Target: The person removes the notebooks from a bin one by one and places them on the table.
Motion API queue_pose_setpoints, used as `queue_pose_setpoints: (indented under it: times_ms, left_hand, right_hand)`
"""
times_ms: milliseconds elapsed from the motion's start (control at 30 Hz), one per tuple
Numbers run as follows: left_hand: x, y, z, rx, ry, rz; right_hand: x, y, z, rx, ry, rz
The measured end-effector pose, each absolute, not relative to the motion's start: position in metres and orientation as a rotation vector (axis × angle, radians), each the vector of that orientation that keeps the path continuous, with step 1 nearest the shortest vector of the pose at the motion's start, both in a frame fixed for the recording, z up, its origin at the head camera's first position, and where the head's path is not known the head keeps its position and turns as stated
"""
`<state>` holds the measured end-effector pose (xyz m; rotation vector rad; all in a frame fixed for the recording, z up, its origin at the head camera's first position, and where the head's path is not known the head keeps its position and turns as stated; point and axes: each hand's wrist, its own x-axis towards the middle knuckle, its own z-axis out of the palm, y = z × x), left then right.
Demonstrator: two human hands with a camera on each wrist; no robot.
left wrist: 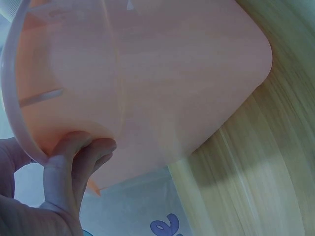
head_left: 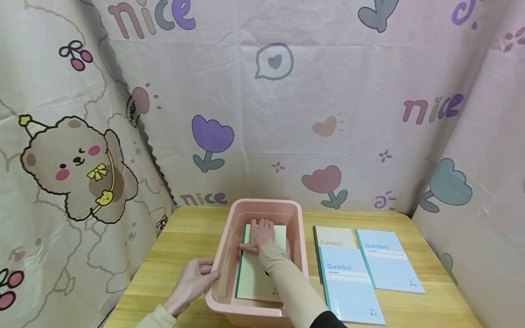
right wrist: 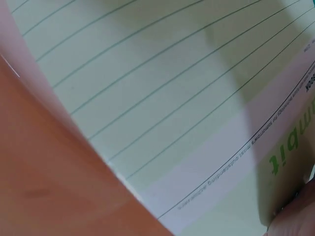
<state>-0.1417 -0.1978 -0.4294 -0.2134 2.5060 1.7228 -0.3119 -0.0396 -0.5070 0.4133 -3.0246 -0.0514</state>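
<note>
On the table stands a pink plastic bin. My left hand grips its left rim near the front corner, the thumb over the edge; the left wrist view has the fingers curled under the rim against the outer wall. Inside the bin lies a pale green notebook with a dark green spine on the left. My right hand rests on the upper part of its cover, fingers pointing to the far end and thumb out to the left, hiding most of the title. Ruled lines cross the cover in the right wrist view.
Right of the bin, a blue notebook overlaps a cream one with a dark spine. Another blue notebook lies farther right. The wooden table ends at a patterned cloth, which also hangs at both sides.
</note>
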Motion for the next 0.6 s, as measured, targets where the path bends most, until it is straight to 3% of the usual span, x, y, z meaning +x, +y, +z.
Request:
queue_pose_setpoints:
  times_ms: [600]
  left_hand:
    - [-0.141, -0.199, -0.429, -0.218, 2.503, 1.722]
  right_hand:
    - [-0.313, -0.035, -0.462, 0.501, -2.966, -0.135]
